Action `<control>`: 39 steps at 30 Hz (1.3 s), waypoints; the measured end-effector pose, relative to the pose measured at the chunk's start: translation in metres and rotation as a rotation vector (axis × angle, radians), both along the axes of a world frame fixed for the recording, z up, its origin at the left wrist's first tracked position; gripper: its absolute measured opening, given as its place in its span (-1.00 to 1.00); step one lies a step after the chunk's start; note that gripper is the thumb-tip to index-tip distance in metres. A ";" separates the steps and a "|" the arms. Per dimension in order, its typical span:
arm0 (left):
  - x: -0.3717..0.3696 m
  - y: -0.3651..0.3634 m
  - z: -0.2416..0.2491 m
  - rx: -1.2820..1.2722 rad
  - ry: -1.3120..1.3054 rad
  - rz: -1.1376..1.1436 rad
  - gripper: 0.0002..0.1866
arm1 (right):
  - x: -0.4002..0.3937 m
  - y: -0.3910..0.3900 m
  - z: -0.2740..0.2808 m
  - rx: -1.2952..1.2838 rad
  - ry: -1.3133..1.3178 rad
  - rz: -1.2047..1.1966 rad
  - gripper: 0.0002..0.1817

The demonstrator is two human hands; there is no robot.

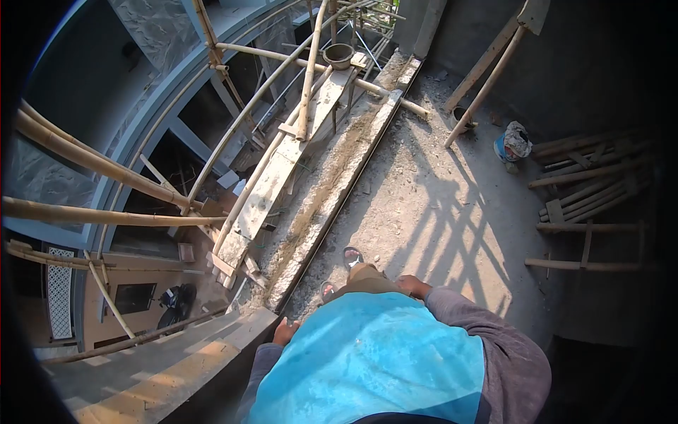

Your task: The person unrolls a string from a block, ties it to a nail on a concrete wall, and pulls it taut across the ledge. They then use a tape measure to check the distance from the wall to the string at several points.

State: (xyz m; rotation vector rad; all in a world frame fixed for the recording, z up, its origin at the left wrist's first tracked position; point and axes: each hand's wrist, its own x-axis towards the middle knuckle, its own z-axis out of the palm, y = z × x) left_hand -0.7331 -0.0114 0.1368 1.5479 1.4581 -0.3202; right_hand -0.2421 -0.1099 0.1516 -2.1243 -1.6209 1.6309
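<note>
My left hand (284, 332) hangs low beside the end of a grey concrete wall (258, 328), its fingers loosely apart and nothing visible in them. At my right thigh, my right hand (414, 286) hangs with its fingers loose and partly hidden by my leg and sleeve. No tool shows in it. My blue shirt (374, 360) with dark sleeves covers the lower middle of the view. Below it are brown shorts (364, 278) and a sandalled foot (353, 257) on the rough, dusty floor (388, 212).
A low, mortar-strewn ledge (328, 187) runs along the floor's left edge. Beyond it are a plank walkway (272, 184), a bucket (338, 56) and bamboo scaffolding (106, 215) over a drop. A leaning shovel (487, 85), a blue container (510, 145) and stacked wooden frames (590, 184) stand right.
</note>
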 end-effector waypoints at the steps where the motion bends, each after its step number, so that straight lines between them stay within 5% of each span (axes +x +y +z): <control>1: 0.013 0.002 0.027 -0.017 -0.028 -0.147 -0.09 | 0.008 0.004 0.006 0.018 -0.073 0.035 -0.53; 3: 0.030 -0.014 0.018 -0.096 -0.046 0.126 -0.07 | 0.025 0.001 0.005 0.084 -0.152 0.033 -0.55; 4: 0.023 -0.026 -0.034 -0.121 -0.142 0.097 -0.06 | 0.030 0.003 0.004 0.171 -0.216 -0.033 -0.57; 7: 0.076 -0.041 0.047 -0.329 -0.372 0.621 -0.19 | 0.053 0.023 0.011 0.053 -0.120 0.076 -0.58; 9: 0.089 -0.069 0.003 -0.499 -0.604 0.898 -0.29 | 0.090 0.015 -0.028 0.170 -0.075 0.197 -0.61; 10: 0.102 -0.074 0.016 -0.509 -0.572 0.957 -0.21 | 0.107 0.017 -0.036 0.162 -0.061 0.251 -0.61; 12: 0.119 -0.104 -0.056 -0.466 -0.536 0.995 -0.19 | 0.132 0.034 -0.039 0.058 -0.088 0.311 -0.61; 13: 0.134 -0.110 -0.031 -0.377 -0.583 1.026 -0.10 | 0.145 0.044 -0.040 0.016 -0.104 0.338 -0.62; 21: 0.300 -0.186 -0.060 -0.181 -0.674 1.527 -0.02 | 0.254 0.155 -0.037 -0.091 -0.204 0.514 -0.63; 22: 0.303 -0.180 0.029 -0.312 -0.912 1.579 -0.02 | 0.263 0.172 -0.036 -0.088 -0.220 0.578 -0.63; 26: 0.374 -0.246 0.065 -0.157 -0.900 1.787 -0.03 | 0.277 0.247 -0.027 -0.020 -0.295 0.944 -0.64; 30: 0.462 -0.299 0.069 -0.097 -0.898 1.994 -0.04 | 0.246 0.324 -0.024 0.188 -0.330 1.386 -0.64; 31: 0.483 -0.305 0.068 -0.081 -0.900 2.046 -0.04 | 0.225 0.337 -0.020 0.191 -0.322 1.386 -0.64; 33: 0.516 -0.312 0.066 -0.056 -0.899 2.136 -0.04 | 0.138 0.331 0.010 0.011 -0.295 0.976 -0.64; 39: 0.574 -0.332 0.065 0.037 -0.915 2.329 -0.05 | -0.031 0.284 0.063 0.046 -0.022 1.058 -0.53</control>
